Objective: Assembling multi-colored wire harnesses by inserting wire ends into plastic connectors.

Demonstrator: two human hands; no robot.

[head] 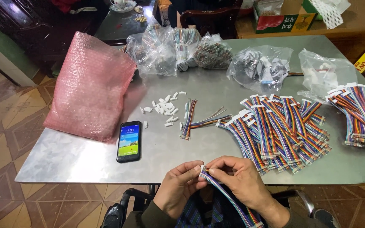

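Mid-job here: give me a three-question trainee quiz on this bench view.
1. True or false: both hands grip the same rainbow ribbon cable.
2. What lies nearest the loose white connectors? A) phone B) cardboard box C) teacup
3. Fill in: the pink bubble-wrap bag overhangs the table's ___ edge.

Key:
1. True: left hand and right hand pinch its white end.
2. A, the phone.
3. Left edge of the metal table.

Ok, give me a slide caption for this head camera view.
Both hands hold a rainbow ribbon cable over a metal table.
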